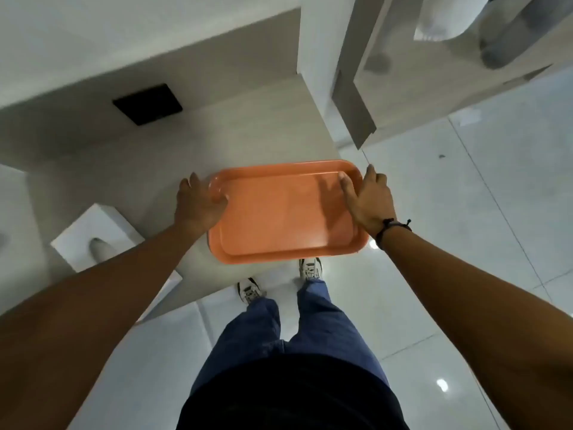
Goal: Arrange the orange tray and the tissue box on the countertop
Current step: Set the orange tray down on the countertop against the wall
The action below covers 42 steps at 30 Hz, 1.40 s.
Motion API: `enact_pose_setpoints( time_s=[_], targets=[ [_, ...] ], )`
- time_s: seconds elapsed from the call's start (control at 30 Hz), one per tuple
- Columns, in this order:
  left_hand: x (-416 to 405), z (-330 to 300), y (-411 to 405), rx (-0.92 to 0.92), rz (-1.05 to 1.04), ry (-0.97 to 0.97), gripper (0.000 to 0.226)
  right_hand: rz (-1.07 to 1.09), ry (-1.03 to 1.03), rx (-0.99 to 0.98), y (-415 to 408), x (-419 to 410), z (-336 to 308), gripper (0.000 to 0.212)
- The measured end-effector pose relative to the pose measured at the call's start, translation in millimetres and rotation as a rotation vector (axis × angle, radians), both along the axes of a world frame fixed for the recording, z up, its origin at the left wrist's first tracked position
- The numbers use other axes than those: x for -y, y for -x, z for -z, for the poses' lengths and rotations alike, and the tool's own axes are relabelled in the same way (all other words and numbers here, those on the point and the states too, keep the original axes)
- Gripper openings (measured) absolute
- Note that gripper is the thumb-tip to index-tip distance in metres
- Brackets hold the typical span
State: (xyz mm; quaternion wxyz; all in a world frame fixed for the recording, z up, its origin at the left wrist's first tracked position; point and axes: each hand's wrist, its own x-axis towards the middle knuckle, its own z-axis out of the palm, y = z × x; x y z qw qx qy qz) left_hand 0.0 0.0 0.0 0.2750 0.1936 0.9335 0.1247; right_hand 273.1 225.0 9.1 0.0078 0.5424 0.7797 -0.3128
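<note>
The orange tray lies at the near right corner of the surface, partly over its edge. The left hand and right hand grasp its short sides. The tissue box stands left, apart.

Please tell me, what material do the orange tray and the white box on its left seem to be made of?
The orange rectangular tray looks like moulded plastic with a smooth, slightly matte finish: uniform colour, rounded corners, a raised rim. The white tissue box is probably cardboard, matte with sharp folded edges, though rigid plastic cannot be excluded.
</note>
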Motion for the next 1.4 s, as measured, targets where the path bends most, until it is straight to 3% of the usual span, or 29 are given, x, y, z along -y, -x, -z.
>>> enact_pose_setpoints(
  time_s=[0.13, 0.2, 0.37, 0.7, 1.07, 1.4],
  targets=[
    [12.6, 12.9, -1.1, 0.085, -0.034, 0.095, 0.040, 0.051, 0.048, 0.116, -9.3, 3.3, 23.9, 0.050],
    [15.0, 16.5, -5.2, 0.094, -0.041, 0.068, 0.033, 0.072, 0.061, 0.125, -9.5, 2.4, 31.9, 0.037],
    [15.1, 22.8, -4.5, 0.089, -0.065, 0.032, 0.037, 0.108, 0.060, 0.100, -3.4, -5.3, 39.1, 0.029],
    [39.3, 25.7, 26.0, 0.035, -0.218, -0.049, 0.034, -0.023, 0.012, 0.070, 70.1, -21.2, 49.6, 0.032],
    [68.3, 25.2, 90.3, -0.031, -0.295, 0.016, 0.062, -0.156, 0.037, -0.002, 179.5, -25.1, 55.6, 0.041],
    [67.9, 40.5, 108.3, -0.094, -0.319, 0.023, 0.066, -0.179, 0.018, -0.043, 201.8, -24.7, 57.7, 0.043]
  ],
)
